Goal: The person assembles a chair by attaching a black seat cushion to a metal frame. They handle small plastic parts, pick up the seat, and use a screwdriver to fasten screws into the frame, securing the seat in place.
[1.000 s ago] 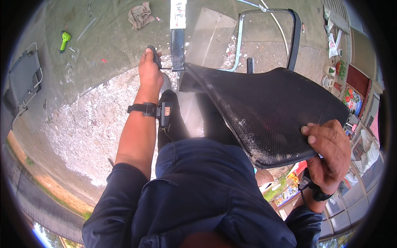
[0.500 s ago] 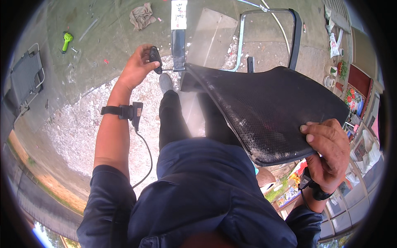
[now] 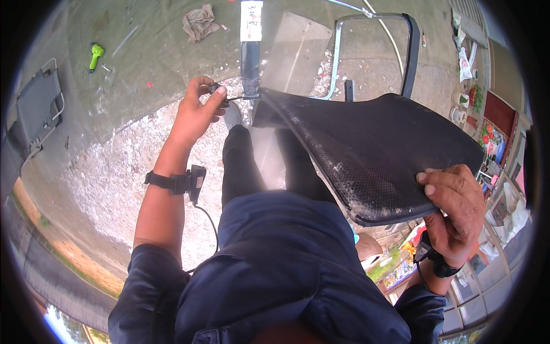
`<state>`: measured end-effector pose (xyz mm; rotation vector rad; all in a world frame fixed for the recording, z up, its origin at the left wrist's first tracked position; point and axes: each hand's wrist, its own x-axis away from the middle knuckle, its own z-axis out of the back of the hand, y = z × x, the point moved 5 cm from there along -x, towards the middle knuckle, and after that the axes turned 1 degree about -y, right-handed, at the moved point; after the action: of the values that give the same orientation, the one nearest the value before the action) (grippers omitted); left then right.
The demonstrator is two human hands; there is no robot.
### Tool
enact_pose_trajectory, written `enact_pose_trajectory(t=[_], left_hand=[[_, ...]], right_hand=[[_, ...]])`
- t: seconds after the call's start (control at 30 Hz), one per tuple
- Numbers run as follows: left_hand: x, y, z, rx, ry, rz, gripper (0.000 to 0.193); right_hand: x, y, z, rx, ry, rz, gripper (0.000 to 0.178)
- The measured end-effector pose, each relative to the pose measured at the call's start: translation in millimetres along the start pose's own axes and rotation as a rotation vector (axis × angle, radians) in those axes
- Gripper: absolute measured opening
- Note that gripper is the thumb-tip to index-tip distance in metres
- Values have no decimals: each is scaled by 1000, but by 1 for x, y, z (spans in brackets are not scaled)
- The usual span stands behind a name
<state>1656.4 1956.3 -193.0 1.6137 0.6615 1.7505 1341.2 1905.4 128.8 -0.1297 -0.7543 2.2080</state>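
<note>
A black mesh chair back (image 3: 378,143), dusty along its near edge, spreads across the middle right. My right hand (image 3: 455,200) grips its near right corner, thumb below and fingers on top. In my left hand (image 3: 197,112) is a black folding hex key set (image 3: 217,90), pinched between thumb and fingers. Its thin key reaches right to the lower end of a flat black metal bar (image 3: 250,66), beside the chair back's far left corner. Whether the tip sits in a screw is too small to tell. Beyond stands a bent black tube frame (image 3: 408,51).
A bright green power tool (image 3: 95,56) and a crumpled cloth (image 3: 199,23) lie on the green ground at the far left. A folding chair (image 3: 39,109) stands at the left edge. White rubble (image 3: 109,183) covers the ground around my feet. Flowerpots (image 3: 460,100) line the right.
My left hand has come slightly nearer to me and turned, and the hex key set has rotated with it. The right hand and the chair back stay nearly still.
</note>
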Motion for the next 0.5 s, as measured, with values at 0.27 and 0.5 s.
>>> enact_pose_trajectory(t=[0.27,0.5], left_hand=[[30,-10,-10,-438,63,-495,48],[22,-58,-18,279,-41,109,58]], right_hand=[[-1,1,2,-2,-2,-10,31],[-1,2,2,-10,-1,-6,30]])
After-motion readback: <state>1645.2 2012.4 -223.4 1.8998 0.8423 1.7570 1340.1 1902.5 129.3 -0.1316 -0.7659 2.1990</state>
